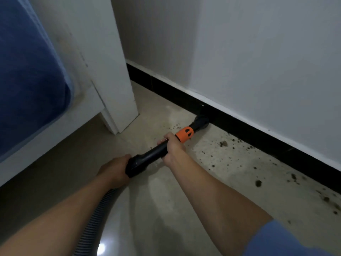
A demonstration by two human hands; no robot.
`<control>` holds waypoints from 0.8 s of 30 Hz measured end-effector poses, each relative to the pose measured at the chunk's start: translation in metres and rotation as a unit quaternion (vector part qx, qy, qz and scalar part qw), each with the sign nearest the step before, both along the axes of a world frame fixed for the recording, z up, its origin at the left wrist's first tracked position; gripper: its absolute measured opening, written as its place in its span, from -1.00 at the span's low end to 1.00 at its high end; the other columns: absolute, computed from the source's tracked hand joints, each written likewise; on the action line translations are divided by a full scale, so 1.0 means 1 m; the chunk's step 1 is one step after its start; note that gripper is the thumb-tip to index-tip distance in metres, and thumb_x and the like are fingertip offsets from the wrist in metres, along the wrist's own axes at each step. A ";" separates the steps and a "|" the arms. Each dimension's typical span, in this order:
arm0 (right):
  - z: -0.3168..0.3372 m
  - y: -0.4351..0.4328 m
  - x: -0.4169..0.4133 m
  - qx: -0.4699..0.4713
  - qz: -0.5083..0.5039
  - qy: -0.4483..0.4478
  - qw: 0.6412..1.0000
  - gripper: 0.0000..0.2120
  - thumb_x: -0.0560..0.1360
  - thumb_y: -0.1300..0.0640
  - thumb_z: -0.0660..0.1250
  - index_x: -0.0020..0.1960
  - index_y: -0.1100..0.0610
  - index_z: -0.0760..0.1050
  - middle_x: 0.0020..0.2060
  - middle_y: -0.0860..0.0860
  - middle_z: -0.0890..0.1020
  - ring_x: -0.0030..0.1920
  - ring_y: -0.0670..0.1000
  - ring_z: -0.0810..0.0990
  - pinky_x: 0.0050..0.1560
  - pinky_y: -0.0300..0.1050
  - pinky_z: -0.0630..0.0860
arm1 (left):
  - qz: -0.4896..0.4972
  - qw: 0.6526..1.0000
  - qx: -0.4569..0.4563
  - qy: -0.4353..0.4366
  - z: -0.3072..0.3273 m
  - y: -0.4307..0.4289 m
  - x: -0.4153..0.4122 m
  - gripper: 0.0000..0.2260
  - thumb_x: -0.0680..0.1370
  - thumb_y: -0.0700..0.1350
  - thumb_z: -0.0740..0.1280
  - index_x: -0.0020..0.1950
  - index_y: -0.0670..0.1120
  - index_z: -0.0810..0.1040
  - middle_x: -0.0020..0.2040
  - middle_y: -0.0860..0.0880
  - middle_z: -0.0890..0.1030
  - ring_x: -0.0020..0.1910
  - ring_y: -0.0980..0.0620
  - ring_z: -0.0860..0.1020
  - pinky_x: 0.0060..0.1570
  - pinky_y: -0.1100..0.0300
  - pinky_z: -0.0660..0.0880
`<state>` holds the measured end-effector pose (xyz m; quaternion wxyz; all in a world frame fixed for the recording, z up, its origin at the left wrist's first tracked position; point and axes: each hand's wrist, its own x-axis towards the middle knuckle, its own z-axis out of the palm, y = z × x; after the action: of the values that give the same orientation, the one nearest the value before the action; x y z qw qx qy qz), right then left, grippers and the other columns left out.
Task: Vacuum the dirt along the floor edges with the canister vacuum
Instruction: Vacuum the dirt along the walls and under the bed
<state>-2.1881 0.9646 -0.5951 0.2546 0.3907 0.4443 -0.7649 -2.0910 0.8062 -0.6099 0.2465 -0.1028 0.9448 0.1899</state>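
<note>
Curling fully round the black wand, the right grip is holding the tube just behind the orange collar, with the fingers wrapping over its far side. The left grip is closing round the thicker rear end of the same wand, where the ribbed grey hose is joining it and trailing down toward the near edge of the view. Both forearms are reaching forward, and a blue sleeve is showing at the lower right. The wand is slanting away and to the right, with its black nozzle pressing against the floor right at the foot of the black skirting board. Dark dirt is lying scattered along the floor edge to the right of the nozzle, with a few crumbs just to its left. A pale wall is rising above the skirting. A white bed frame carrying a blue mattress is standing to the left, well apart from the nozzle.
</note>
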 end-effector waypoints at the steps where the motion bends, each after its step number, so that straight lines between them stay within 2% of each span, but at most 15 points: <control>1: 0.001 -0.012 -0.002 -0.006 0.013 0.007 1.000 -0.91 0.48 0.29 0.34 -0.17 0.20 0.44 -0.48 0.04 0.50 -0.47 0.01 0.52 -0.36 -0.10 0.52 | 0.018 1.000 0.001 0.004 0.002 -0.007 0.004 -0.73 0.42 -0.11 0.38 0.04 0.01 0.36 0.07 -0.06 0.56 0.01 -0.07 0.54 -0.09 0.12 0.50; 4: 0.001 -0.051 -0.002 -0.015 0.066 0.014 0.998 -0.92 0.50 0.25 0.33 -0.16 0.20 0.46 -0.44 0.05 0.50 -0.48 0.01 0.51 -0.36 -0.14 0.51 | 0.076 0.997 -0.013 0.005 0.007 -0.034 0.023 -0.71 0.40 -0.12 0.38 0.04 0.02 0.36 0.03 -0.05 0.55 -0.01 -0.07 0.55 -0.06 0.07 0.54; 8: 0.004 -0.095 0.020 -0.030 0.121 -0.004 0.992 -0.94 0.47 0.28 0.35 -0.15 0.22 0.47 -0.50 0.05 0.51 -0.49 0.02 0.51 -0.41 -0.16 0.49 | 0.142 0.989 -0.026 -0.009 0.011 -0.063 0.061 -0.67 0.41 -0.14 0.38 0.05 0.08 0.31 -0.01 0.00 0.53 -0.04 -0.02 0.54 -0.18 0.16 0.48; 11: 0.004 -0.103 0.040 -0.031 0.140 -0.015 0.989 -0.95 0.46 0.28 0.35 -0.14 0.22 0.48 -0.48 0.07 0.53 -0.45 0.04 0.54 -0.39 -0.14 0.50 | 0.166 0.985 -0.039 -0.028 0.010 -0.072 0.085 -0.61 0.38 -0.15 0.40 0.10 0.10 0.33 -0.01 0.02 0.53 -0.06 0.00 0.53 -0.24 0.19 0.45; 15: 0.001 -0.080 0.054 -0.032 0.117 -0.031 0.992 -0.89 0.46 0.28 0.35 -0.22 0.19 0.46 -0.55 0.04 0.53 -0.45 0.03 0.53 -0.35 -0.12 0.51 | 0.108 0.989 -0.079 -0.057 0.012 -0.061 0.089 -0.55 0.32 -0.07 0.42 0.17 0.09 0.38 0.05 0.01 0.56 -0.02 -0.01 0.54 -0.17 0.17 0.50; 19: -0.006 -0.032 0.059 -0.028 0.028 -0.033 0.999 -0.85 0.47 0.31 0.34 -0.26 0.20 0.45 -0.57 0.03 0.53 -0.45 0.04 0.53 -0.32 -0.11 0.52 | 0.000 0.993 -0.092 -0.077 0.013 -0.031 0.058 -0.59 0.33 0.00 0.40 0.16 0.11 0.41 0.09 0.05 0.56 0.05 0.00 0.54 -0.15 0.21 0.44; 21: -0.011 -0.011 0.058 -0.022 -0.009 -0.027 0.999 -0.86 0.46 0.32 0.34 -0.26 0.21 0.45 -0.59 0.03 0.53 -0.42 0.05 0.54 -0.29 -0.09 0.52 | -0.038 0.992 -0.091 -0.073 0.011 -0.016 0.041 -0.63 0.39 0.00 0.39 0.17 0.07 0.42 0.09 0.02 0.55 0.05 -0.01 0.54 -0.14 0.20 0.42; 24: -0.012 0.000 0.050 -0.030 -0.019 -0.011 0.999 -0.86 0.45 0.31 0.35 -0.25 0.20 0.44 -0.59 0.02 0.53 -0.40 0.04 0.54 -0.25 -0.07 0.53 | -0.043 0.994 -0.085 -0.044 0.008 -0.007 0.031 -0.68 0.38 -0.06 0.39 0.09 0.07 0.41 0.06 0.00 0.57 0.01 -0.02 0.54 -0.17 0.20 0.42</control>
<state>-2.1378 0.9643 -0.6074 0.2564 0.3997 0.4112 -0.7780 -2.0598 0.7992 -0.6015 0.2865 -0.0914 0.9492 0.0932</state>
